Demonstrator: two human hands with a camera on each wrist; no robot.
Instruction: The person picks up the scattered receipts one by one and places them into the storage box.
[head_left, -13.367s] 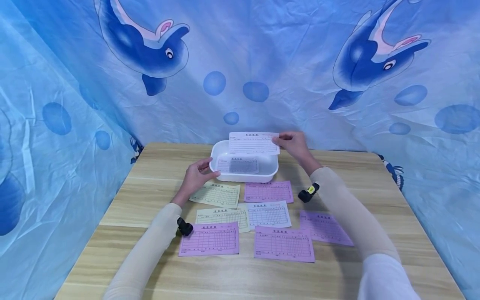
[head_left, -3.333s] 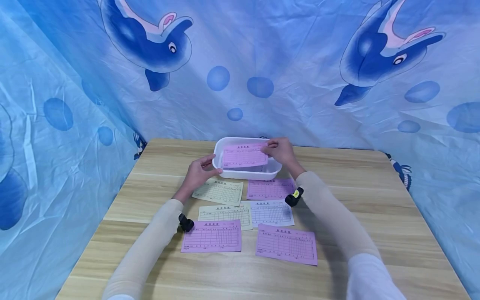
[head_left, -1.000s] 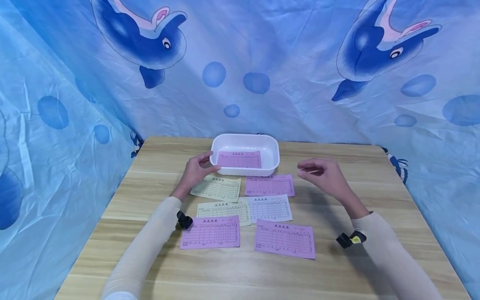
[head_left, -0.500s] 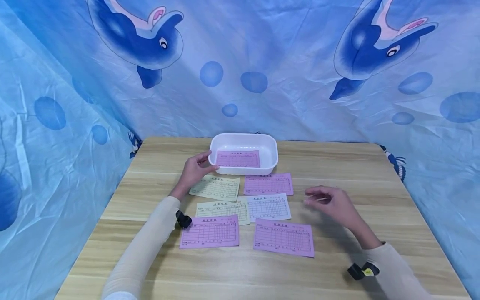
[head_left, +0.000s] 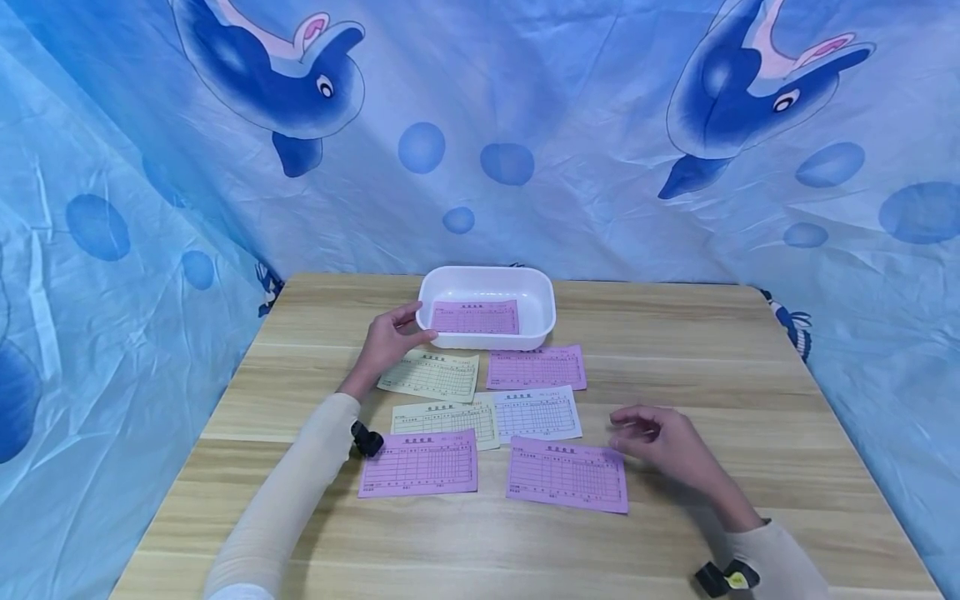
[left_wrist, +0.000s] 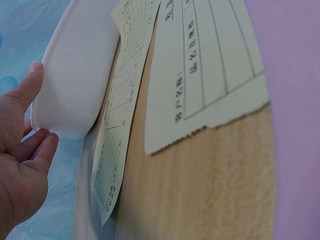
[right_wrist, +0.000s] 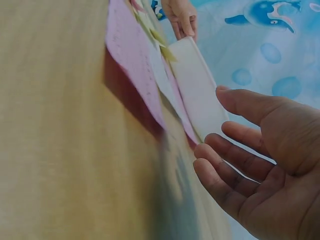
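My left hand point(head_left: 390, 340) holds the left end of a white plastic tray point(head_left: 543, 321), with thumb and fingers on its rim. In the left wrist view the thumb lies against the tray wall point(left_wrist: 75, 75). A pink receipt slip point(head_left: 476, 317) lies face up inside the tray. My right hand point(head_left: 667, 442) hovers above the table with nothing in it, fingers loosely curved. Its fingertips are at the right edge of the front right pink slip point(head_left: 567, 475). In the right wrist view the thumb and fingers of the right hand point(right_wrist: 265, 160) are spread apart.
Before the tray lie two yellowish slips point(head_left: 431, 377), a white slip point(head_left: 537, 413), a back pink slip point(head_left: 536, 369) and a front left pink slip point(head_left: 418, 464), some overlapping. The wooden table point(head_left: 712, 350) ends at a blue dolphin-print curtain point(head_left: 585, 225).
The far-right pink slip has gone from the table; the right hand has let go of a pink slip in the tray and moved down to the front right one. The left hand stays on the tray.
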